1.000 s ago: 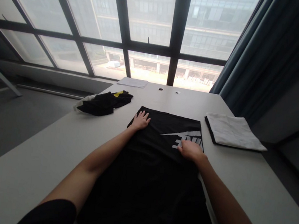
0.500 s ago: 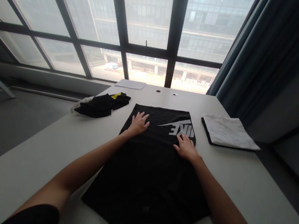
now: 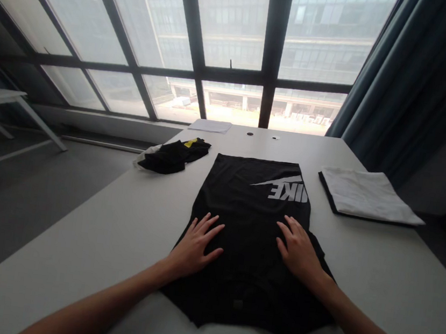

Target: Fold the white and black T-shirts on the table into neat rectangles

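Note:
A black T-shirt (image 3: 257, 203) with a white printed logo lies spread flat on the white table (image 3: 119, 219) in front of me. My left hand (image 3: 196, 242) rests flat on the shirt's lower left part, fingers spread. My right hand (image 3: 297, 247) lies flat on its lower right part, fingers also stretched out. Neither hand holds anything.
A crumpled black garment with a yellow tag (image 3: 173, 154) lies at the table's left edge. A folded white cloth over a black one (image 3: 368, 194) sits to the right. Papers (image 3: 210, 126) lie at the far edge by the window. A dark curtain (image 3: 416, 82) hangs right.
Both hands have slid back toward me along the shirt, from its upper part to its lower part. The shirt now lies wholly on the table with the logo uncovered.

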A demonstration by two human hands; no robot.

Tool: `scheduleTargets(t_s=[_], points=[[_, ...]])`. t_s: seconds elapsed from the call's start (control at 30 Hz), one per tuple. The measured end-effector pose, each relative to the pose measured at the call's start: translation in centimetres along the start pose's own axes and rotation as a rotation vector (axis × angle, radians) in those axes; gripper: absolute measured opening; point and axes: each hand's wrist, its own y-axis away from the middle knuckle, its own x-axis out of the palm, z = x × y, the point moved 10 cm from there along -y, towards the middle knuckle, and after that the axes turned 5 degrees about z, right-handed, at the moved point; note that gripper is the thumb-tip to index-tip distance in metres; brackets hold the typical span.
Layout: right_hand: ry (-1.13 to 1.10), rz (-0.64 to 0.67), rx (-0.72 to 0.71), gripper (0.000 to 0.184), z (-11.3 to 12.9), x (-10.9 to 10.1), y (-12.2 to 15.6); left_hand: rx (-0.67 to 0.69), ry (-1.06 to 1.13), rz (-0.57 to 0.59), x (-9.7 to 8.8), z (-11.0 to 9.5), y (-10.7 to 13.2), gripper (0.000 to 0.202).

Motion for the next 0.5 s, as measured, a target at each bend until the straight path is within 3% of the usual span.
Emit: scheduleTargets(t_s=[0.27, 0.37, 0.5], points=[[0.026, -0.125, 0.059, 0.041, -2.5, -1.5, 3.4, -0.023, 0.003, -0.038, -0.8, -1.2, 1.6, 0.066], [0.070, -0.107, 0.125, 0.037, -3.0, -2.1, 4.4, -0.043, 0.023, 0.008, -0.7, -1.3, 1.7, 0.061], [0.122, -0.048, 0.198, 0.036, -3.7, -2.0, 5.5, -0.041, 0.043, 0.076, 0.1, -1.5, 2.1, 0.070]])
